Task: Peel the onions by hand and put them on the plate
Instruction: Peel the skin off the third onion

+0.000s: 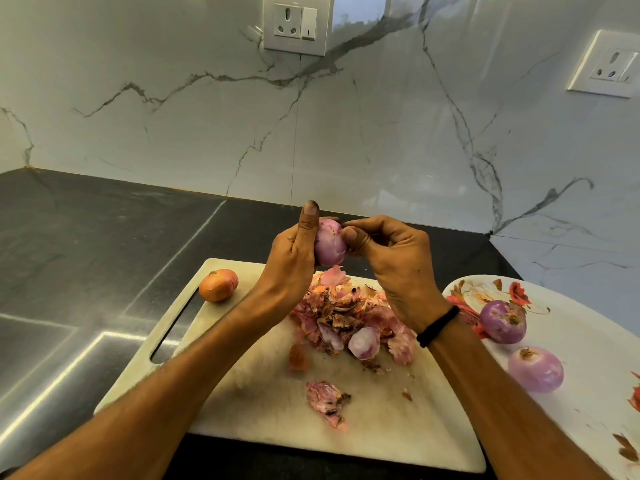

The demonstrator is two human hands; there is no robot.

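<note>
The left forearm [166,368] and right forearm [502,393] reach in from the near edge and converge toward the middle. The left hand [292,251] cups an onion [329,245] from the left, thumb stretched straight up. The right hand [391,265] pinches the onion's top between thumb and curled forefinger. A black band [438,325] circles the right wrist.

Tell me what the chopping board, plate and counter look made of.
Chopping board: likely white plastic, matte, scuffed and stained. Plate: perhaps melamine or glazed ceramic, glossy with printed red flowers. Counter: dark polished stone, seemingly; it mirrors light streaks.
</note>
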